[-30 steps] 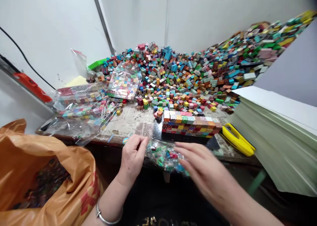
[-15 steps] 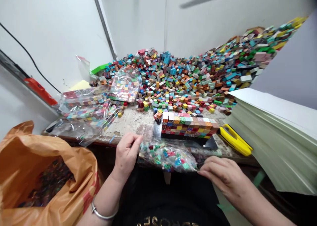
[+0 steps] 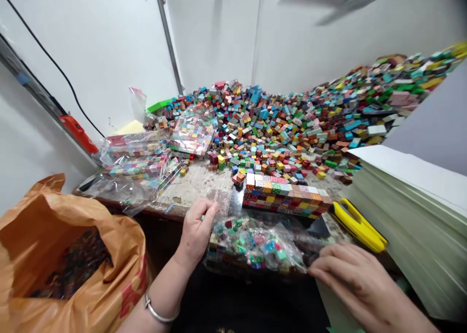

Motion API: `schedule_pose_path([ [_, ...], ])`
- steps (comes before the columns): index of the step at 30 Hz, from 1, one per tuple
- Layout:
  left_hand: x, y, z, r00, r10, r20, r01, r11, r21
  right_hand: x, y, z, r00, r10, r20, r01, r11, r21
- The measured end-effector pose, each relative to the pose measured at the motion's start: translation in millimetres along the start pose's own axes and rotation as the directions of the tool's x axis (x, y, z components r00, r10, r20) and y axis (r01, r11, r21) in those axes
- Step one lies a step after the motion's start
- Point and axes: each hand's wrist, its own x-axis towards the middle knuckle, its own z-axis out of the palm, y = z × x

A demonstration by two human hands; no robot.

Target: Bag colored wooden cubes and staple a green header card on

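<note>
A clear plastic bag [image 3: 257, 245] with small green, blue and red pieces in it is stretched between my hands at the table's front edge. My left hand [image 3: 197, 233] pinches its left end, thumb against curled fingers. The opposite end is gripped between thumb and fingers of my right hand [image 3: 350, 274], which is a little blurred. Just behind the bag, a long block of patterned small cubes [image 3: 286, 197] rests on a dark plate [image 3: 318, 227]. One loose cube [image 3: 239, 179] sits by the block's left end.
A big heap of coloured cubes [image 3: 277, 121] covers the table's back. Bagged cube sets [image 3: 140, 167] lie at left, above an open orange sack [image 3: 126, 255] of dark pieces. At right are a yellow-handled tool [image 3: 359, 226] and a tall stack of sheets [image 3: 401, 221].
The view has shifted, so the table and hands appear lower and further right. Both hands keep their hold on the plastic bag, which sags slightly more towards me.
</note>
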Motion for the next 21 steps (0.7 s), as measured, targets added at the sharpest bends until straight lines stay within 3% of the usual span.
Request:
schedule_pose_path([
  [3,1.5,-0.5,2.6,1.0,-0.021,0.018,0.023,0.997,-0.073,-2.5,0.4,-7.8,1.0,0.019,0.013,-0.02,1.0,0.008],
  [8,-5.7,-10.5,21.2,0.954,-0.169,0.25,0.249,0.908,-0.337,-4.7,12.1,-1.5,0.999,0.037,-0.017,-0.037,0.999,0.024],
  [12,-17.1,-22.1,32.9,0.899,-0.07,0.431,0.322,0.773,-0.546,-16.0,16.5,8.9,0.996,0.083,0.016,-0.083,0.997,0.002],
  [17,-21.2,-27.0,32.3,0.86,-0.08,0.505,0.356,0.802,-0.479,-16.4,2.0,6.3,0.98,0.045,-0.194,-0.081,0.98,-0.179],
  [21,-21.7,-28.1,33.6,0.85,-0.12,0.513,0.385,0.806,-0.449,-1.2,-7.2,11.6,0.997,-0.077,-0.03,0.071,0.986,-0.151],
])
